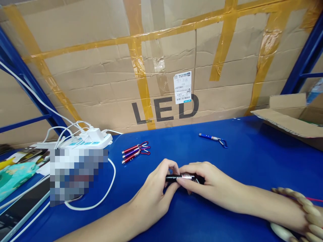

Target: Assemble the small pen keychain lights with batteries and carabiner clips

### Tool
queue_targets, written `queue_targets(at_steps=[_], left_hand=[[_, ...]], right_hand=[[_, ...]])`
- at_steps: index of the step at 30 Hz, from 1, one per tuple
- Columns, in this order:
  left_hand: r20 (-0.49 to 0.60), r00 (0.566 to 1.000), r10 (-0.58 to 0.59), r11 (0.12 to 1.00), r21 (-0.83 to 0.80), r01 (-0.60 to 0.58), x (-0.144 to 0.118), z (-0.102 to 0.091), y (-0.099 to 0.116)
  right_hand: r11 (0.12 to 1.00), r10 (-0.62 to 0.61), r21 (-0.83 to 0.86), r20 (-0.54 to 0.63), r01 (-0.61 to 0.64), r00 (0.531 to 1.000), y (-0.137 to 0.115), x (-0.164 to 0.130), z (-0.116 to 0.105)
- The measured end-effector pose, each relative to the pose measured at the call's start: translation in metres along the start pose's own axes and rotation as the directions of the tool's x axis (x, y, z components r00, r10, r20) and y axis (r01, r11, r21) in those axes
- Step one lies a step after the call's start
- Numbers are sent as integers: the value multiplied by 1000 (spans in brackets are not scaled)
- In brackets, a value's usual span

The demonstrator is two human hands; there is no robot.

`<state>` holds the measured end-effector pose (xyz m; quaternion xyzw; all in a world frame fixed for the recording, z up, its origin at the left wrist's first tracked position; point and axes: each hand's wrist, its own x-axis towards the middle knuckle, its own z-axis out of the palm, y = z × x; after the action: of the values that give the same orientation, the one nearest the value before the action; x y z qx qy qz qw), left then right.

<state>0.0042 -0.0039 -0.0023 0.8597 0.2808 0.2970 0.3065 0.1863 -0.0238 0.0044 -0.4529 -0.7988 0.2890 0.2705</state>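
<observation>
While your left hand (158, 188) and right hand (202, 183) pinched a slim black penlight (176, 177) between their fingers, it lay level, running left to right just above the blue counter (252, 158). Beyond sat three red-and-purple penlights (135, 152), a blue one (213, 138), and a white power strip (85, 140).

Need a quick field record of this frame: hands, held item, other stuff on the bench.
left hand: grips one end of the black keychain torch
right hand: grips the other end
surface: blue bench
loose torches: three red and purple torches side by side; blue torch apart
left side: white power strip, white cable
right edge: open cardboard box
</observation>
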Motion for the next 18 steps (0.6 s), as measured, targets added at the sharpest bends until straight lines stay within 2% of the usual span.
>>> queue_targets(at_steps=[2, 6, 10, 13, 18], left_hand=[[18, 999, 37, 999, -15, -37, -1, 1, -1], [4, 998, 55, 996, -76, -54, -2, 1, 1], [-93, 995, 47, 998, -48, -51, -3, -1, 4], [-153, 987, 55, 998, -35, -61, -3, -1, 4], [-102, 987, 122, 992, -21, -125, -4, 0, 3]], right_hand=[[1000, -29, 9, 8, 29, 1000, 1, 0, 1], [989, -28, 146, 35, 23, 999, 1, 1, 1], [975, -7, 223, 8, 6, 1000, -3, 0, -1], [963, -5, 268, 29, -3, 1000, -5, -1, -1], [957, -47, 288, 71, 25, 996, -3, -1, 0]])
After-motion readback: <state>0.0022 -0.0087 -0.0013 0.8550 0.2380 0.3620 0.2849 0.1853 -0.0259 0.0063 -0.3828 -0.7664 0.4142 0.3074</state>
